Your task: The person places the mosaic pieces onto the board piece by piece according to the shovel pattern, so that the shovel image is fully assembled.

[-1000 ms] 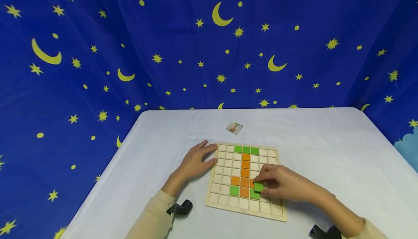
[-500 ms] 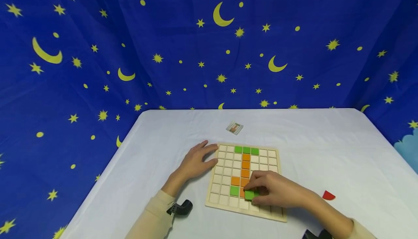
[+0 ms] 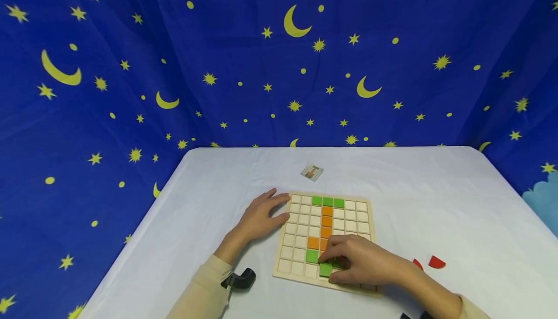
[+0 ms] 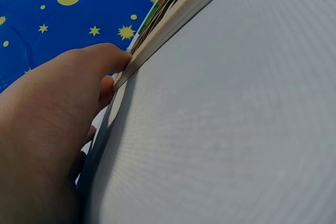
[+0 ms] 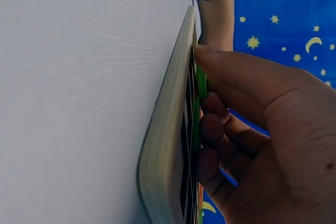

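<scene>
A wooden grid board lies on the white table. In its cells, orange square tiles form a column, with green square tiles in a row at the far end and another green one lower left. My right hand pinches a green square tile between thumb and fingers over the near row; the right wrist view shows this tile slightly tilted against the board. The right hand hides the cells beneath it. My left hand touches the board's left edge with extended fingers and thumb.
Beyond the board lies a small card printed with a grid pattern. Two red pieces lie on the table right of the board, one partly behind the right forearm. A blue star-patterned cloth hangs around the table.
My right hand has moved left and nearer with the green tile, from the right of the orange column to the near row. Red pieces have come into view. The left hand stays put.
</scene>
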A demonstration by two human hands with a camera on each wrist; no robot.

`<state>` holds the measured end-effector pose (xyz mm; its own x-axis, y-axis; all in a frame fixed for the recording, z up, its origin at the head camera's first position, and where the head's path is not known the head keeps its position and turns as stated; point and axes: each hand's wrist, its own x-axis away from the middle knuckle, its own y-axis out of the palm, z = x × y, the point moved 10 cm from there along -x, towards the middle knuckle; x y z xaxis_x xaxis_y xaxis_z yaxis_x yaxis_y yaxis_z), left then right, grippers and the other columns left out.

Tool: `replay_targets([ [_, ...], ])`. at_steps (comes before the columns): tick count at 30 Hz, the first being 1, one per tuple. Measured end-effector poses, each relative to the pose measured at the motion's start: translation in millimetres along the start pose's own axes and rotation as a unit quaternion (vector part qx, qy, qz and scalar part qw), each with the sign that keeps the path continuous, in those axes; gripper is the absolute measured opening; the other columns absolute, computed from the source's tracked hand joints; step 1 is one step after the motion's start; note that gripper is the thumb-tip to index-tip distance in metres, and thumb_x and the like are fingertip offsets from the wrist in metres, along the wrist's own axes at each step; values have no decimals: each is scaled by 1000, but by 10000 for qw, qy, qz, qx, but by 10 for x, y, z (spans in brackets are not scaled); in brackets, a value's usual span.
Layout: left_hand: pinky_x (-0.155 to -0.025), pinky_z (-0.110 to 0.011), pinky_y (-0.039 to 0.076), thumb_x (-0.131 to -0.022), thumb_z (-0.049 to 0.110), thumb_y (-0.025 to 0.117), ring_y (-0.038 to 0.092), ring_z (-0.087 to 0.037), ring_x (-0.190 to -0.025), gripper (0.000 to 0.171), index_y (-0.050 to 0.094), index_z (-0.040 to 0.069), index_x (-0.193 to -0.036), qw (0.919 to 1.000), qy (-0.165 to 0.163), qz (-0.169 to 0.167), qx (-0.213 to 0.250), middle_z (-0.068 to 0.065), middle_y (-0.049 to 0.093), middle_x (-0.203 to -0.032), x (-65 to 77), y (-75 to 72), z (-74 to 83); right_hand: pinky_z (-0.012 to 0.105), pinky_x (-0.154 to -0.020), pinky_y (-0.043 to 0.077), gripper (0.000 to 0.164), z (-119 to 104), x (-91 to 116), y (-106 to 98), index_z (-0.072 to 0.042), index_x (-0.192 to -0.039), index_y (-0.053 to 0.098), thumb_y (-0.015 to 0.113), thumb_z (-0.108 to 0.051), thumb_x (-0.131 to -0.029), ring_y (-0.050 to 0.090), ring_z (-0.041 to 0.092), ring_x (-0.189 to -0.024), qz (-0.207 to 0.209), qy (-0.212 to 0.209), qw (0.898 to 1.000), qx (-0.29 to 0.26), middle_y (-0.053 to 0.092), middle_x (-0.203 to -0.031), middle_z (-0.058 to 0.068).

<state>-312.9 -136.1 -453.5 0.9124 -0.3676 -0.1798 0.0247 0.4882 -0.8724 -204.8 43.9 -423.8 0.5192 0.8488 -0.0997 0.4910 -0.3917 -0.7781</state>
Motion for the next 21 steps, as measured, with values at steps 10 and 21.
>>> replay_targets([
  [10, -109, -49, 27, -90, 52, 59, 28, -18, -140, 52, 55, 30, -137, 10000, -15, 19, -66, 15, 49, -140, 11, 2, -21, 17, -64, 44, 28, -69, -14, 27, -24, -109, 73, 75, -36, -84, 50, -1, -74, 112, -116, 9997, 194, 56, -95, -18],
  [21, -109, -49, 27, -90, 51, 60, 29, -18, -139, 51, 56, 30, -136, 10000, 20, 36, -36, 15, 48, -140, 11, -10, 1, 16, -62, 40, 32, -116, 15, 24, -25, -110, 74, 74, -42, -83, 46, -1, -72, 174, -150, 9988, 440, 52, -90, -18],
])
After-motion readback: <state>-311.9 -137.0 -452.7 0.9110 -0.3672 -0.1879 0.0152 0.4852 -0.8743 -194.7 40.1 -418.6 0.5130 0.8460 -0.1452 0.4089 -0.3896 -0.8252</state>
